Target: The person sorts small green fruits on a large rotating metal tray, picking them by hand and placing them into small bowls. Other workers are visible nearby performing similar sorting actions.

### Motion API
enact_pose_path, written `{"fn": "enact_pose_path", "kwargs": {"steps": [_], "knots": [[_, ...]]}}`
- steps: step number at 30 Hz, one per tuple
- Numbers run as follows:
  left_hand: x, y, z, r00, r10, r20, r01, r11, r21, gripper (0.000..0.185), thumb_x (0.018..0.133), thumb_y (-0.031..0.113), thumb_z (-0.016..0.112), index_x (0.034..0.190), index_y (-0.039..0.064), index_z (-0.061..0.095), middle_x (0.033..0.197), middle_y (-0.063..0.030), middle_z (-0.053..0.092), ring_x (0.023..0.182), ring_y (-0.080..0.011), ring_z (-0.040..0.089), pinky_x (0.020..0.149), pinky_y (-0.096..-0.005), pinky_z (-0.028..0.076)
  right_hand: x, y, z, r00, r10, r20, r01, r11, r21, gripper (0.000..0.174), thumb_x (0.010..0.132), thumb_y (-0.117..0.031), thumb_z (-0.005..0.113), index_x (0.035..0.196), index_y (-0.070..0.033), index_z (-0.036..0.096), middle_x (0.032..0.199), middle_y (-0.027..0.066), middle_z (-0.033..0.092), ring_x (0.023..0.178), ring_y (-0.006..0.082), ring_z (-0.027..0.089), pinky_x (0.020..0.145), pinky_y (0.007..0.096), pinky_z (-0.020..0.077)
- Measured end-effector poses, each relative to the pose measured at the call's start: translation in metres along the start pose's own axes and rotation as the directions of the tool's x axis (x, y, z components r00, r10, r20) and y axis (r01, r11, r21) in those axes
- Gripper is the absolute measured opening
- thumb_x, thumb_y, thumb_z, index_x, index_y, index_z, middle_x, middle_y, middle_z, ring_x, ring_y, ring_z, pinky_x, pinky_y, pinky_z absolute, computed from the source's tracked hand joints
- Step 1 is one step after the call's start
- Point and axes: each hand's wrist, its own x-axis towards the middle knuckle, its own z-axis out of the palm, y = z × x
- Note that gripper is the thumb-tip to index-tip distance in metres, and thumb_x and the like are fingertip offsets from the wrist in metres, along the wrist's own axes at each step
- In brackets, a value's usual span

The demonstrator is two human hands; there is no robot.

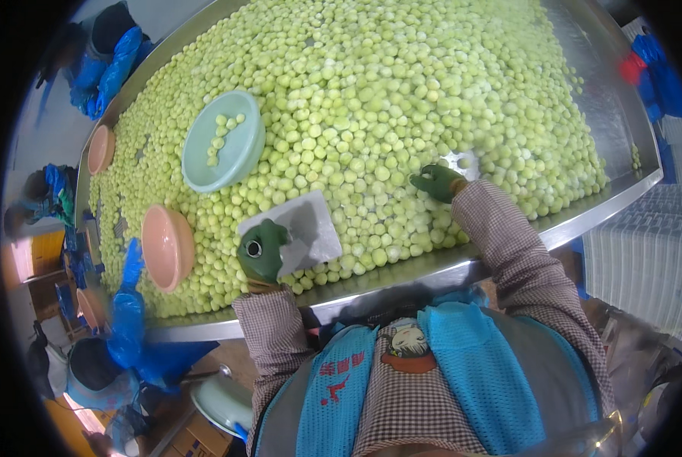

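Note:
My left hand (263, 251), in a dark green glove, is closed at the edge of a flat pale grey rectangular plate (312, 234); a round tube end shows in the fist. The plate lies over small round pale green fruits (375, 108) with a frosty look, spread thickly across a metal-rimmed table (569, 228). My right hand (439, 183), gloved too, is low over the fruits with its fingers bent, beside a small bare patch of metal. Its palm is hidden. A light green bowl (241, 154) with several fruits inside rests on the layer, left of centre.
Pink bowls (168, 248) (101, 149) stand at the left. Co-workers with blue sleeves (127, 314) are along the left side, one arm near the closer pink bowl. Another person (655, 68) is at the upper right. Stacked pale trays (640, 257) stand at the right.

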Motion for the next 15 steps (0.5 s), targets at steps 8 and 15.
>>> {"fn": "enact_pose_path", "kwargs": {"steps": [8, 15], "knots": [[0.003, -0.001, -0.027, 0.969, -0.096, -0.228, 0.049, 0.978, -0.203, 0.031, 0.104, 0.022, 0.064, 0.104, -0.009, 0.067, 0.092, -0.0175, 0.071, 0.068, -0.0242, 0.07, 0.065, -0.035, 0.06, -0.072, 0.001, -0.004, 0.993, -0.041, 0.11, 0.097, 0.811, -0.576, 0.063, 0.092, -0.041, 0.062, 0.152, -0.027, 0.052, 0.139, 0.0133, 0.065, 0.127, 0.0315, 0.062, 0.108, 0.0414, 0.0485], [-0.032, 0.001, 0.053, 0.991, -0.009, -0.13, 0.008, 1.0, -0.006, 0.034, 0.106, 0.018, 0.058, 0.078, 0.001, 0.068, 0.066, -0.0097, 0.069, 0.064, -0.0169, 0.064, 0.064, -0.0314, 0.052, -0.11, 0.065, 0.033, 0.917, -0.358, -0.176, 0.177, 0.761, -0.624, 0.045, 0.089, -0.039, 0.064, 0.129, -0.021, 0.07, 0.134, 0.0103, 0.067, 0.121, 0.0351, 0.062, 0.109, 0.0456, 0.0452]]}}
